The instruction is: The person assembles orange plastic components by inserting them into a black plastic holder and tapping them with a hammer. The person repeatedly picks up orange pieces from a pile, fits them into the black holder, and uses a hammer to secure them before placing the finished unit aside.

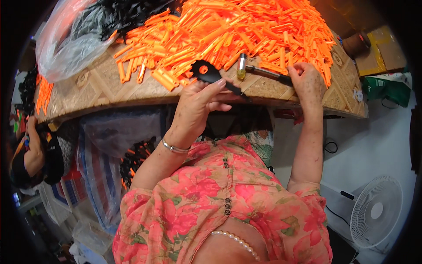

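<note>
My left hand [200,103] grips a black pasta server [211,75] between thumb and fingers. Its toothed round head with a centre hole points up and left, and its short stem points down to the right, over the table's near edge. The fingers of my right hand [307,83] are closed round the black grip of a small mallet [268,72]. The mallet's head, with a clear yellowish end, is just right of the pasta server, apart from it. Beyond both hands lies a big heap of orange plastic handles [228,31]; a few lie loose at its near side.
The patterned table [99,83] curves across the view. A clear plastic bag [70,53] and black pieces [127,17] lie at far left. Left below stands a bag of black-and-orange utensils [134,160], near another person's arm [33,147]. A white fan [376,211] stands at lower right.
</note>
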### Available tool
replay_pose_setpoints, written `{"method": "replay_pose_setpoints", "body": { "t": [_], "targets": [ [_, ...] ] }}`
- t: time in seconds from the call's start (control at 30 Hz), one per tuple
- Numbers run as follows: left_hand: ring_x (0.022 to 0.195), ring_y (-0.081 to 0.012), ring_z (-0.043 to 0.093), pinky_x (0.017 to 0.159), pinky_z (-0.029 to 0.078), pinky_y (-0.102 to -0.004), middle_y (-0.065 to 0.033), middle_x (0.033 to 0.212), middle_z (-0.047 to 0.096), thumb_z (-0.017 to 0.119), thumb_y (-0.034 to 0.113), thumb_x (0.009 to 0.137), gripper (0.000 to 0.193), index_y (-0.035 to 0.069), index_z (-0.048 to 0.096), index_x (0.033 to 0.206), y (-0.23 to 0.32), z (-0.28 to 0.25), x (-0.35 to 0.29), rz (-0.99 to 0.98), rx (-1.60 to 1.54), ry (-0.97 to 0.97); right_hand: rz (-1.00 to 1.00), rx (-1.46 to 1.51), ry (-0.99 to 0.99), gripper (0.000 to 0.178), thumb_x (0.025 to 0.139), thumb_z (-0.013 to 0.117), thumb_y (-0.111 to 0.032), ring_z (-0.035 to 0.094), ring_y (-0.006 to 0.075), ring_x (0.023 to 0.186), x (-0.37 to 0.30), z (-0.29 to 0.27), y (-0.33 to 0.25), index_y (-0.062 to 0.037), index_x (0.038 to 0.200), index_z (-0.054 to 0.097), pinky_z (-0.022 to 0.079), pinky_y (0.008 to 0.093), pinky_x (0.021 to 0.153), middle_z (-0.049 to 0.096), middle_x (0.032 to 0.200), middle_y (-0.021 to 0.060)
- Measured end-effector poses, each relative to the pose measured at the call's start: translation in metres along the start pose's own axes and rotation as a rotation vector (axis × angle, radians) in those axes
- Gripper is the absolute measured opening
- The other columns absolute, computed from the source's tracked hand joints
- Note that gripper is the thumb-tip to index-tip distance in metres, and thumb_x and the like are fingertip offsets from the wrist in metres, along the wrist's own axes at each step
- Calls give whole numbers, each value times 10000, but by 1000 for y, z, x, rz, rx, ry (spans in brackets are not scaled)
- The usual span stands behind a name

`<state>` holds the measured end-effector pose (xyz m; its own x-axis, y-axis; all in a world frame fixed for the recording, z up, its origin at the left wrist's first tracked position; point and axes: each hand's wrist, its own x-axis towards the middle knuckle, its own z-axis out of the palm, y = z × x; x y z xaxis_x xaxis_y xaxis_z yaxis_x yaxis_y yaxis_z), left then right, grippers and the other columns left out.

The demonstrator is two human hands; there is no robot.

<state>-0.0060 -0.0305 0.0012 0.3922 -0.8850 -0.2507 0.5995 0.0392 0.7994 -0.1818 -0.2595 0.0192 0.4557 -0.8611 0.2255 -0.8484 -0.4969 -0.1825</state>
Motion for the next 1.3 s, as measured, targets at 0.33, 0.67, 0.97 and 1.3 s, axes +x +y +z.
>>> {"method": "replay_pose_setpoints", "body": {
  "t": [0.33, 0.67, 0.97, 1.3],
  "targets": [
    [921, -278, 713, 649, 616, -283, -165, 1075, 682, 621, 154, 943, 225, -16, 610, 1091, -8, 5, -3, -29, -159, -35, -135, 549, 247, 139, 868, 692, -173, 623, 120, 725, -1, 12, -3, -51, 934, 679, 477, 293, 626, 667, 843, 42],
    [931, -217, 705, 718, 602, -274, -132, 1119, 686, 646, 119, 922, 208, 13, 641, 1101, -14, 10, 0, -11, -133, -37, 45, 1707, -285, 231, 943, 634, -97, 674, 139, 733, -82, 3, -54, -2, 1141, 563, 522, 211, 585, 685, 955, 135],
    [1027, -175, 649, 851, 570, -306, -106, 1120, 678, 648, 81, 912, 190, 42, 645, 1098, -19, 9, -5, 120, -163, -8, -163, 1426, -173, 92, 870, 700, -9, 663, 105, 795, -96, 17, -60, -43, 935, 645, 545, 224, 625, 661, 971, 68],
    [1111, -225, 610, 981, 484, -402, -149, 1213, 610, 650, 91, 915, 79, 53, 624, 978, -14, 6, -5, 219, -266, -159, -164, 1484, -250, 148, 988, 561, -88, 589, 50, 709, -104, 5, -64, -5, 1106, 591, 498, 188, 602, 643, 878, 48]
  ]
}}
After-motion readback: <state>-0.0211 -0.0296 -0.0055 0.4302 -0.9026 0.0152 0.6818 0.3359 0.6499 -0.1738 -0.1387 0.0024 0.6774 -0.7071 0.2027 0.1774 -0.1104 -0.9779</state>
